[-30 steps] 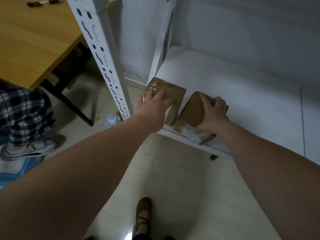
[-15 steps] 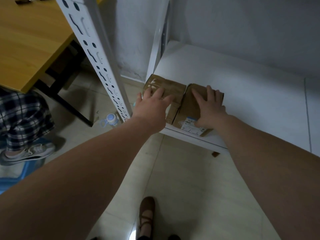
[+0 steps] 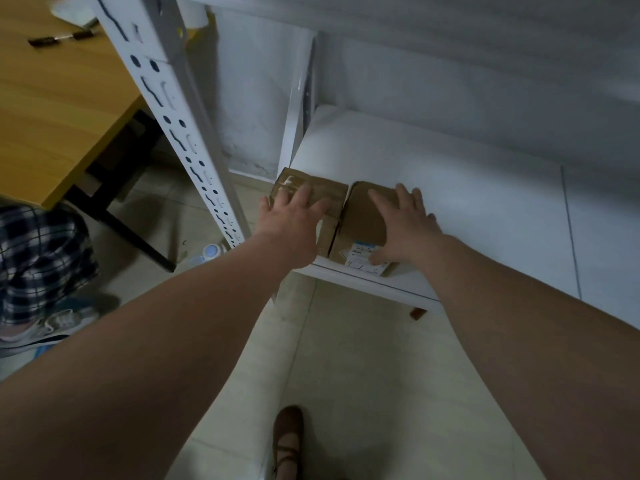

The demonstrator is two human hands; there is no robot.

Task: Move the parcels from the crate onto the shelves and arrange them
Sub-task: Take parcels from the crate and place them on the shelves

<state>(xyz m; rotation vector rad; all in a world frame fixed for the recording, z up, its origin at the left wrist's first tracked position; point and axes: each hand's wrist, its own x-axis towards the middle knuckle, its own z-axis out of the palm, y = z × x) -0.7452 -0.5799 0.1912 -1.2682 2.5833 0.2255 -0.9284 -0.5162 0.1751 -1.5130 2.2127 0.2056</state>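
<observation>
Two brown cardboard parcels lie side by side at the front left corner of the low white shelf (image 3: 467,202). The left parcel (image 3: 329,195) carries clear tape on top. The right parcel (image 3: 363,223) shows a white label at its near edge. My left hand (image 3: 294,220) rests flat on the left parcel with straight fingers. My right hand (image 3: 401,226) lies flat on the right parcel, fingers spread, thumb by the label. The two parcels touch each other. The crate is out of view.
A white perforated shelf post (image 3: 180,126) rises just left of the parcels. A wooden table (image 3: 62,105) stands at the left, with a seated person's checked trouser leg (image 3: 38,258) and shoe below. A small bottle (image 3: 207,252) lies on the tiled floor. My brown shoe (image 3: 287,441) is below.
The right parcel, tilted up in my right hand a second ago, now lies flat against the left parcel. My right hand has flattened on top of it. My left hand stayed put.
</observation>
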